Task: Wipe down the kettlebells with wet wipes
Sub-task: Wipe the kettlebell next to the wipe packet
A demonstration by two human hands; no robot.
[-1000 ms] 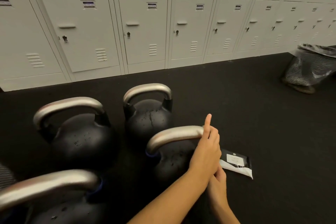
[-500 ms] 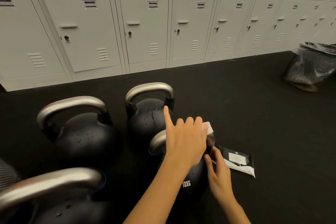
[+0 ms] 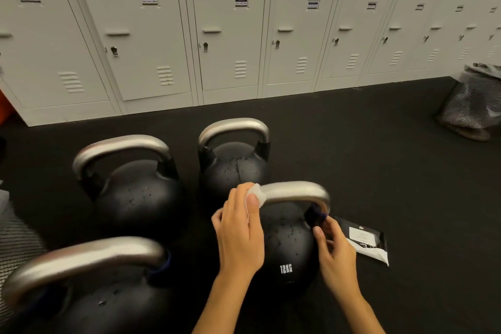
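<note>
The 12KG kettlebell (image 3: 287,249) is stood upright on the black floor (image 3: 379,160), and is taken here as the landmark. Its steel handle (image 3: 295,192) is arched over the black ball, on which water droplets are seen. A white wet wipe (image 3: 254,194) is wrapped over the left end of that handle and is pinched there by the left hand (image 3: 240,233), thumb on top of the wipe and fingers curled behind it. The right hand (image 3: 334,249) is held at the right foot of the handle, its fingers curled round the dark band where handle meets ball; how firmly it is gripped cannot be told.

Just to the right of the kettlebell, partly hidden by the right hand, a black wipes packet (image 3: 363,241) with a white label is laid flat on the floor. Directly behind the landmark a second kettlebell (image 3: 234,163) is stood; to its rear left a third (image 3: 132,184); to its near left a fourth (image 3: 89,293), cut off by the picture's edge. Grey lockers (image 3: 227,35) are ranged along the wall beyond. Far to the right rear a mesh bin (image 3: 471,106) with a liner is seen.
</note>
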